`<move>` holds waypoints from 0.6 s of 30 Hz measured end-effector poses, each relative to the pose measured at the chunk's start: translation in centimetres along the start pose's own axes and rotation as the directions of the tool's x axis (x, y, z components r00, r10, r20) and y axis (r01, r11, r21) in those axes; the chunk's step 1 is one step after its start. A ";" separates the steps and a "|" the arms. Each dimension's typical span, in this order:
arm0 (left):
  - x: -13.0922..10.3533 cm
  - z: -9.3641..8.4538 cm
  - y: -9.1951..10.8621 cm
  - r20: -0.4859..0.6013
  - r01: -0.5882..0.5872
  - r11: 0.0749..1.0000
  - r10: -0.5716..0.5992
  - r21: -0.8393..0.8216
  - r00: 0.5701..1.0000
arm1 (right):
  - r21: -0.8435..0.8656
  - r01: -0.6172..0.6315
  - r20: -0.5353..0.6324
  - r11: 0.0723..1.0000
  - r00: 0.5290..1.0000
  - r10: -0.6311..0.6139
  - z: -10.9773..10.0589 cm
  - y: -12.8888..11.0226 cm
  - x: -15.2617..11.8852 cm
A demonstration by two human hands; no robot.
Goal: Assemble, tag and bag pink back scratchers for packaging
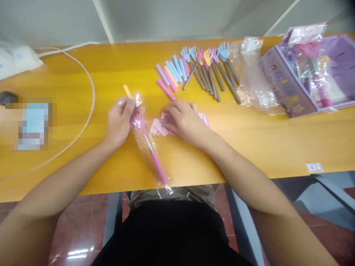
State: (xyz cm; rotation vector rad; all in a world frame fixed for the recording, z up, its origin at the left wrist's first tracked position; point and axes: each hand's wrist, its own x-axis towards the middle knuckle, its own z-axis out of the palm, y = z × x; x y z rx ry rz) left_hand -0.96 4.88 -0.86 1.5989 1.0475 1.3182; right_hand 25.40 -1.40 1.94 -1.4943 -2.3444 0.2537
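Observation:
My left hand is closed on the top of a clear plastic bag. Inside the bag lies a pink back scratcher, with a hand-shaped head, a metal rod and a pink grip pointing toward the table's front edge. A yellow tube pokes out just beyond my left fingers. My right hand is over a small pile of pink printed cards, its fingers bent and closed at one card; the fingertips are partly hidden.
Several unbagged back scratchers lie at the back, beside coloured grip tubes. Clear bags and a purple display box holding bagged pieces are at the right. A white cable curves across the left, near a blurred-out item.

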 end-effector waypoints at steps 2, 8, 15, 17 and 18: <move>0.1 0.2 0.2 0.019 -0.009 1.000 0.009 0.007 1.000 | -0.002 -0.031 0.016 1.000 0.999 0.031 -0.4 0.3 -0.1; -0.2 0.4 0.8 0.107 0.023 1.000 -0.024 0.015 0.994 | -0.018 -0.077 0.102 0.997 0.992 0.079 -1.5 1.0 -0.3; -0.7 0.4 1.2 0.143 0.001 0.999 -0.009 0.054 0.990 | -0.015 -0.097 0.068 0.995 0.993 0.098 -1.7 1.6 -0.4; -0.9 0.4 1.5 0.169 0.015 0.997 -0.028 0.075 0.985 | -0.013 -0.099 0.061 0.995 0.993 0.099 -1.9 2.2 -0.5; -1.1 0.4 1.7 0.179 0.022 0.997 -0.035 0.076 0.983 | -0.010 -0.099 0.065 0.995 0.993 0.100 -2.0 2.5 -0.5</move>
